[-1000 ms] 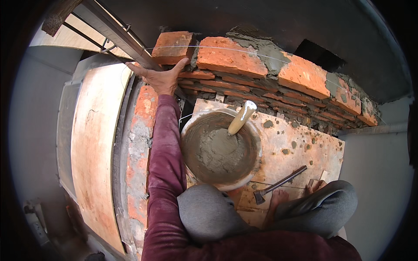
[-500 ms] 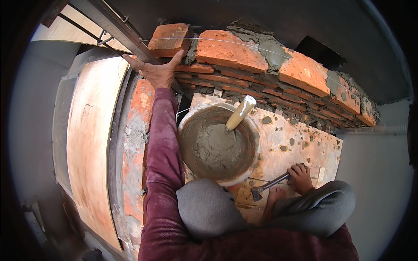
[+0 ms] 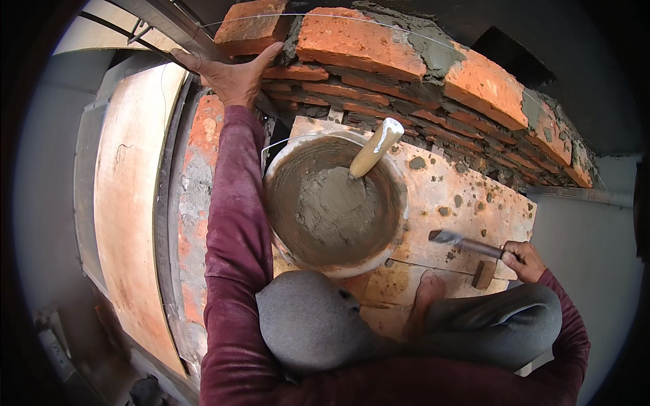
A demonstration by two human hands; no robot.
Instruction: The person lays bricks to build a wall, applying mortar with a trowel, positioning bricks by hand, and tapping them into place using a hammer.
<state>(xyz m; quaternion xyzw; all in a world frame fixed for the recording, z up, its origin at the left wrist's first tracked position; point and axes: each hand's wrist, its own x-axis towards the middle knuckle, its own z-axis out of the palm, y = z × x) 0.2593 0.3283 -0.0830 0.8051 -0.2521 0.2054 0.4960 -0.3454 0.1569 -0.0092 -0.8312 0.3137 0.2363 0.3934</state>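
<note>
My left hand [image 3: 230,78] is spread at the far left corner of the brick wall, against a metal post [image 3: 172,27]. Its thumb reaches the lower edge of the end brick [image 3: 250,30]. In my right hand [image 3: 523,260] is a hammer [image 3: 474,245], gripped by its handle and raised over the boards, its head blurred and pointing left. Between my arms stands a round bucket [image 3: 284,210] holding grey mortar [image 3: 335,206]. A wooden trowel handle [image 3: 374,152] sticks up from the mortar, its blade hidden.
A taut string [image 3: 332,15] runs along the top bricks [image 3: 359,40]. Mortar-spotted boards [image 3: 433,189] lie beneath the bucket, with a small brown block [image 3: 483,275] near my right hand. My bare foot [image 3: 428,291] rests there. A plywood sheet [image 3: 132,203] stands at left.
My right hand has lifted the hammer off the boards beside my foot and swung it up to the right. My left hand stays at the brick corner while the view has shifted slightly.
</note>
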